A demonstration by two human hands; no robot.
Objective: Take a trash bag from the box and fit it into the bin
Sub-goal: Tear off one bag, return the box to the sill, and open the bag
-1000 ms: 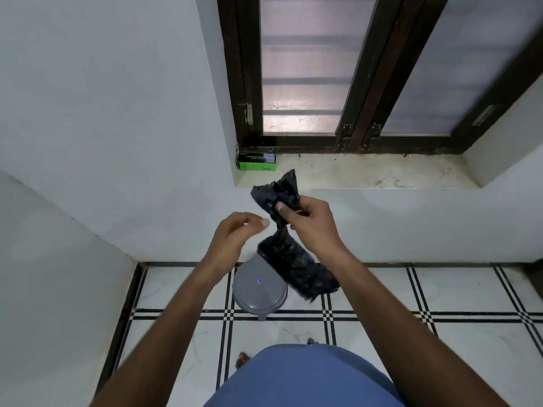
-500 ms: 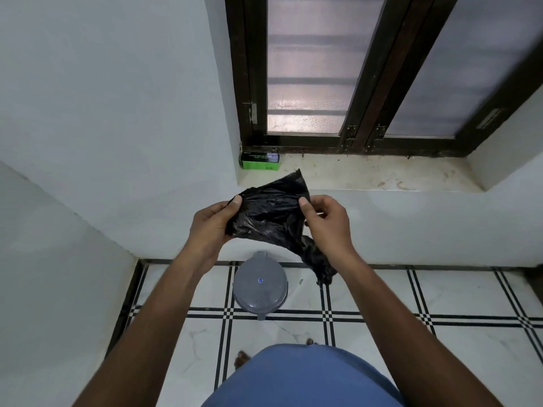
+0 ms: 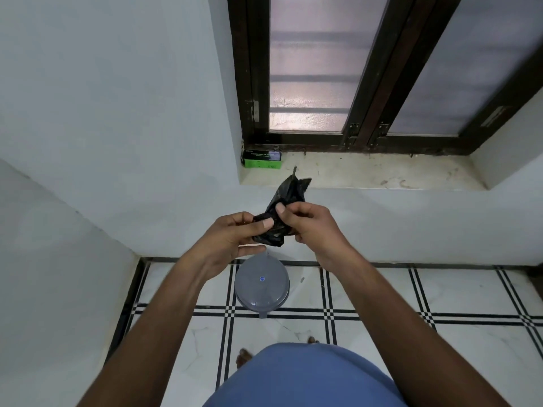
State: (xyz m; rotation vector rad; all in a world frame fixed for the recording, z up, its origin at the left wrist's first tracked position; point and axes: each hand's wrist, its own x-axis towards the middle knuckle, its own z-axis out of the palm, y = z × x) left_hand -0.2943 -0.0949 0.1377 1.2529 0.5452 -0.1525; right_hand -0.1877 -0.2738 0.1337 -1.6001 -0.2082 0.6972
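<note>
At the far left stood plain white walls, meeting in a corner above the white floor tiles with black grid lines [image 3: 382, 292]. Moving right, a small green-and-black cardboard box [image 3: 261, 159] lay in the left corner of the pale stone window sill [image 3: 382, 171], against the dark wooden window frame [image 3: 364, 124]. Its label carried small print that was too fine to read.

Below and nearer, the left hand [image 3: 235, 233] pinched the crumpled black plastic trash bag [image 3: 279, 218], thumb on top and fingers curled beneath it. Just right of it, the right hand [image 3: 311, 221] gripped the same bag, thumb pressing the upper fold. The bag was bunched between both hands in the air, one tip poking up toward the sill, well above the floor.

Directly under the hands sat the round grey plastic bin [image 3: 262, 284] on the floor, its lid closed, a small blue round sticker at the centre of the lid, unreadable. The person's blue garment [image 3: 302, 377] filled the bottom centre.

By my reading, the bag was already out of the box, so the first part was done. It looked to be mid-unfolding: it had yet to be opened out, the lid had yet to be lifted, and the bag had yet to be fitted over the bin's rim.
</note>
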